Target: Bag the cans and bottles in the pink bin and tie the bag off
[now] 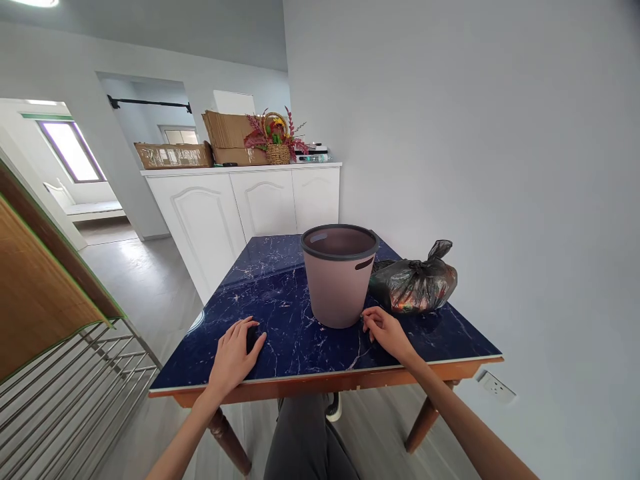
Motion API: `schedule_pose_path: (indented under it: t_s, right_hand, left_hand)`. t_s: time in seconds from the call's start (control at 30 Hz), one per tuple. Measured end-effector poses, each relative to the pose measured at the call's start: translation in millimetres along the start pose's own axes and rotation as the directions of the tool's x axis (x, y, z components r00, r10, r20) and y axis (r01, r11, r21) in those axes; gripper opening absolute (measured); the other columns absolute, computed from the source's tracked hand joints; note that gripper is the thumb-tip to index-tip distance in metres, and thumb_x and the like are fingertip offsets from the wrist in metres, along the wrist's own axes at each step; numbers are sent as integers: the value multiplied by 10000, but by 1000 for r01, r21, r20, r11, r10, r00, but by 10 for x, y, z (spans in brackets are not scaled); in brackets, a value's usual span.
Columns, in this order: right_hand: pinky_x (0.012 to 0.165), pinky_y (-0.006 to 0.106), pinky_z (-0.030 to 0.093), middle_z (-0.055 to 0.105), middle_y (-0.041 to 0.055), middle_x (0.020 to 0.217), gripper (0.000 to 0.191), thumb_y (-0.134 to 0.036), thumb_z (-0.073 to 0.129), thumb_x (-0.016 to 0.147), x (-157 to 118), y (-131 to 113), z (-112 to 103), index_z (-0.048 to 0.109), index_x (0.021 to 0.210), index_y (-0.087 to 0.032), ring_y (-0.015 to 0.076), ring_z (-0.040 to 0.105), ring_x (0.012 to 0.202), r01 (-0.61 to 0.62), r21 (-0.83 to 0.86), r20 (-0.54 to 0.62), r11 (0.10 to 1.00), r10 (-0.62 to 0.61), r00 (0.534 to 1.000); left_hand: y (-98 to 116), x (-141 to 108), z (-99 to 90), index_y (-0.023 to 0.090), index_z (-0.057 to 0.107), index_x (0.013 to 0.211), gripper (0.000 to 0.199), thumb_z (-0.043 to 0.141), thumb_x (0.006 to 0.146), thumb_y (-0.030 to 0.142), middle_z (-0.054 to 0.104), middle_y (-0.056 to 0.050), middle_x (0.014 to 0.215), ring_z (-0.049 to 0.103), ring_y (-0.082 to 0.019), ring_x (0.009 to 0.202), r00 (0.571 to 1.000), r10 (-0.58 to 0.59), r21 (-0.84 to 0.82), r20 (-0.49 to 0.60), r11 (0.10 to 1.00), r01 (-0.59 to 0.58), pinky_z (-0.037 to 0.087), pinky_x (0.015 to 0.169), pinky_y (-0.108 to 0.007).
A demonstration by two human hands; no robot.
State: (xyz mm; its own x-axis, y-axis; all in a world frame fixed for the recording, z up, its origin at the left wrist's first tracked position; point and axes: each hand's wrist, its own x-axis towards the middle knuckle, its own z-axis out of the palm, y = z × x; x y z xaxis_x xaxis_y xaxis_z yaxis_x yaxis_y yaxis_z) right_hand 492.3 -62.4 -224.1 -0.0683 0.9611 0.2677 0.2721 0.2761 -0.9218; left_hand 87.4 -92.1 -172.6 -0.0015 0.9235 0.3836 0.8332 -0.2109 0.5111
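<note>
On the blue table (260, 300) with thin white lines, a pink plastic bin (336, 290) stands straight up near the middle, a bit to the right. Its long way runs up and down. Its round mouth points at the ceiling, with a dark gray rim (340, 257) all around, and it gets thinner toward the bottom. One handle hole (364, 264) is on its right side, turned partly this way.

Close by the foot of the bin is the right hand (389, 333). Its fingers are bent in and the thumb is near them. I can't tell if it holds something small or touches the bin. The left hand (234, 350) rests near the front edge, well apart from the bin, with its thumb spread wide from its fingers. Something dark shows in that gap, but I can't tell what.

Just right of the bin sits a black plastic bag (420, 287), tied at the top with its ends sticking up. Red and orange colors show through. Farther back, a white cabinet (200, 210) holds two cardboard boxes (175, 157) and a wicker basket (278, 155) of flowers (256, 139).
</note>
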Motion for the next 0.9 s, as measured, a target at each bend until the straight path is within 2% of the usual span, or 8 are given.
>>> schedule_pose_path:
  t_s: [0.13, 0.23, 0.57, 0.7, 0.9]
  right_hand:
    - [671, 322, 526, 697, -21, 796, 561, -531, 548, 995, -47, 32, -18, 480, 1417, -167, 171, 637, 608, 0, 16, -7, 1000, 0, 1000]
    - [702, 325, 542, 704, -30, 792, 674, -478, 538, 984, -58, 38, -26, 386, 1561, -166, 173, 636, 618, -13, 28, 10, 1000, 13, 1000]
    - [671, 317, 538, 715, -42, 741, 730, -392, 527, 901, -22, 40, -1, 409, 1580, -154, 167, 626, 575, -22, 13, -13, 1000, 22, 1000]
    - [704, 312, 521, 756, -39, 767, 707, -349, 507, 908, -16, -8, 13, 443, 1597, -207, 182, 657, 639, -17, -168, -1, 986, 17, 1000]
    - [728, 294, 508, 796, -60, 824, 714, -244, 486, 925, 73, -143, 58, 431, 1637, -266, 183, 711, 716, -13, -453, 73, 891, 52, 996]
  left_hand:
    - [-45, -25, 75, 225, 662, 1296, 492, 489, 1009, 585, 622, -150, 1558, 492, -378, 1508, 999, 46, 159, 24, 986, -49, 338, 1251, -584]
    - [-70, -30, 91, 226, 656, 1316, 480, 454, 1034, 559, 619, -128, 1565, 494, -370, 1513, 998, 52, 214, 32, 975, -57, 363, 1246, -594]
    - [-40, -31, 95, 217, 658, 1322, 465, 458, 1042, 529, 628, -123, 1556, 504, -365, 1511, 998, 64, 264, 24, 962, -69, 393, 1241, -583]
    - [-46, -32, 102, 215, 657, 1331, 472, 449, 1048, 529, 624, -126, 1560, 495, -365, 1517, 998, 64, 262, 24, 963, -68, 385, 1244, -588]
    - [-43, -41, 110, 208, 657, 1342, 475, 443, 1057, 522, 626, -128, 1560, 488, -370, 1520, 997, 75, 260, 25, 962, -79, 383, 1241, -598]
